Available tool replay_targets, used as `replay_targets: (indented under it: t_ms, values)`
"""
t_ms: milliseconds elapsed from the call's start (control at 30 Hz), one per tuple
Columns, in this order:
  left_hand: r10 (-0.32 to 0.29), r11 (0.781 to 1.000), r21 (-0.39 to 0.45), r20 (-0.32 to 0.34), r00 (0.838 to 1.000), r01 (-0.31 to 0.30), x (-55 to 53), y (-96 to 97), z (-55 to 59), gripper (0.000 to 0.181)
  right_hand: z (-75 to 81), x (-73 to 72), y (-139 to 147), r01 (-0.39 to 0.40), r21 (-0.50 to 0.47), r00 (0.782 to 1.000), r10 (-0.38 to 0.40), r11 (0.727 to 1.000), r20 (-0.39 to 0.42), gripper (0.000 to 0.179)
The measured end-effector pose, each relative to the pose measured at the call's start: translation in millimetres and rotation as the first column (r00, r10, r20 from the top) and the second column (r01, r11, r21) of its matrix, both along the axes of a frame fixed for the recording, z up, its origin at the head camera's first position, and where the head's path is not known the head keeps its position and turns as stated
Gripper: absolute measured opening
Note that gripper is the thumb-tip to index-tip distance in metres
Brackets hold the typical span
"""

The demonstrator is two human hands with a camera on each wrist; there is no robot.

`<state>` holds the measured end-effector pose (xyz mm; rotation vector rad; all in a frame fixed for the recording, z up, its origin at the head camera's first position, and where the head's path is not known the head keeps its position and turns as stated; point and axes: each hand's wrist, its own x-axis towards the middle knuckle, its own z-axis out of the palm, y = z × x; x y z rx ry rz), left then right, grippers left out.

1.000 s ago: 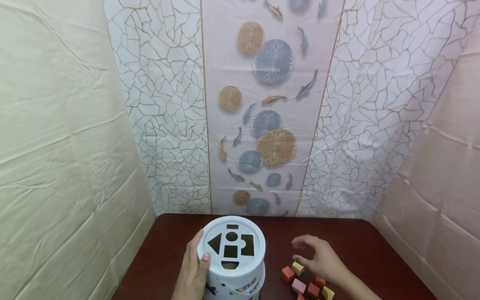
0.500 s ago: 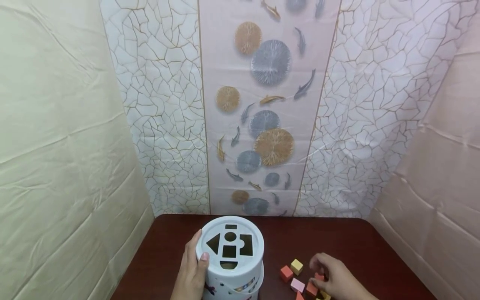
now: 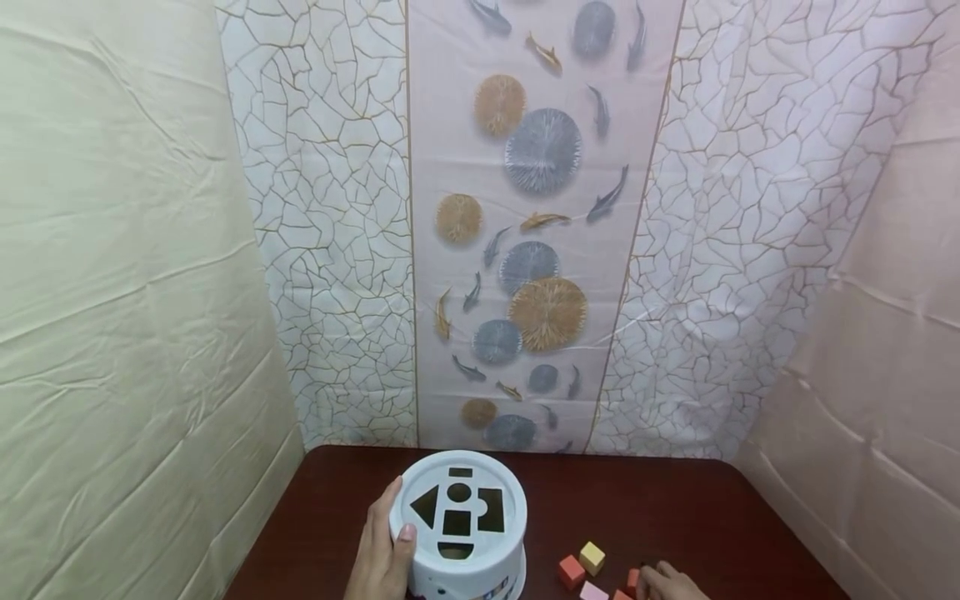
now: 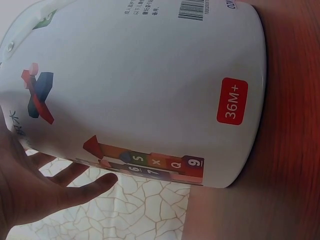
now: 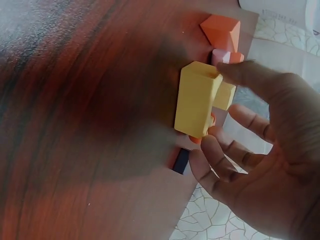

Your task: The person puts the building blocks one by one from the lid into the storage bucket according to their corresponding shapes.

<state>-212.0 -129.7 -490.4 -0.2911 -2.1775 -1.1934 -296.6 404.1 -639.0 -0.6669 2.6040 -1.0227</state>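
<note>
A white shape-sorter bucket (image 3: 459,500) stands on the table, its lid cut with several shaped holes. My left hand (image 3: 381,546) grips its upper left side, thumb over the lid rim and fingers round the far side. In the left wrist view the bucket wall (image 4: 150,85) carries printed blocks and a red label. My right hand (image 3: 667,582) is low at the right among loose blocks. In the right wrist view its thumb and fingertips (image 5: 204,145) pinch a yellow block (image 5: 195,100) near its two ends. The head view hides this block.
Left of the right hand lie a red block (image 3: 572,572), a small yellow block (image 3: 592,558) and a pink block (image 3: 593,592). In the right wrist view are an orange triangular block (image 5: 222,31) and a dark block (image 5: 181,161). Patterned cloth (image 3: 345,333) hangs behind the table.
My right hand has come down and nearer, from above the blocks to the yellow block. The left hand keeps its grip on the bucket. The head view has tilted up slightly.
</note>
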Motion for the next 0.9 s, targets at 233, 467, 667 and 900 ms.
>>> replay_targets:
  t_ms: [233,467,667,900]
  values:
    - [0.007,1.0,-0.014,0.011,1.0,-0.007,1.0,-1.0,-0.6,0.058,1.7,4.4,-0.1,-0.023,0.098,0.992,0.035,0.995,-0.123,0.011]
    - [0.006,1.0,0.017,0.06,0.998,-0.007,0.7,0.7,2.5,0.055,6.6,6.8,0.0,0.015,0.062,0.992,-0.007,0.998,-0.125,0.013]
    - [0.005,1.0,0.021,0.073,0.997,-0.007,0.3,0.2,0.6,0.054,90.2,61.8,-55.7,0.09,0.07,0.987,-0.079,0.994,-0.141,0.015]
    - [0.007,1.0,0.012,0.083,0.996,-0.008,-1.2,0.4,-1.9,0.054,133.8,84.0,-68.9,0.065,0.031,0.992,-0.061,0.997,-0.115,0.02]
